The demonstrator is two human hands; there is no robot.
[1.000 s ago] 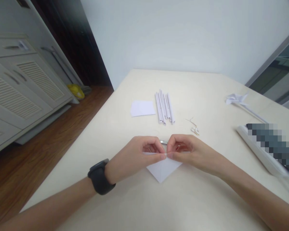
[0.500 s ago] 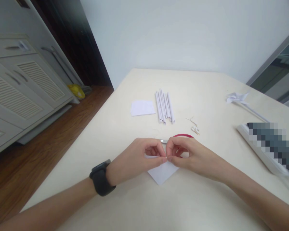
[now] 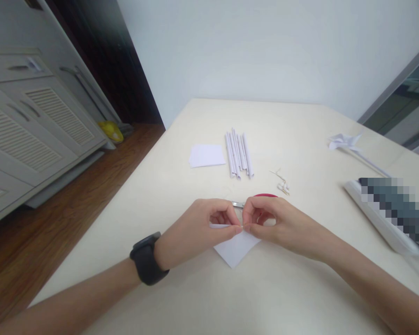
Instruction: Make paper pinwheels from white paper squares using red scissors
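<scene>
A white sheet of paper (image 3: 234, 250) is held near the front of the pale tabletop (image 3: 261, 298), with one corner pointed toward the wearer. Its upper edge is pinched by the left hand (image 3: 212, 221), whose thumb and fingers are closed together on it. The same edge is gripped just beside this by the right hand (image 3: 265, 217), also clamped on the paper between thumb and fingertips. The two hands are brought almost tip to tip, and a tiny pale speck is seen between them; what it is cannot be told. A black watch (image 3: 148, 260) is worn on the left wrist.

Just beyond the hands, a pair of scissors (image 3: 237, 204) is laid on the tabletop; its metal end is exposed in the gap, while its red handle (image 3: 265, 195) is partly covered by the right hand. Farther back, a stack of white paper (image 3: 206, 155) is placed just left of a row of rolled paper tubes (image 3: 239, 156). Some small white and brownish bits (image 3: 283, 187) are scattered to the right of the tubes. A paper pinwheel (image 3: 345, 142) on a white stick is set down near the right side, and nearer the wearer a white object (image 3: 366, 211) is partly blurred by pixelation.
</scene>
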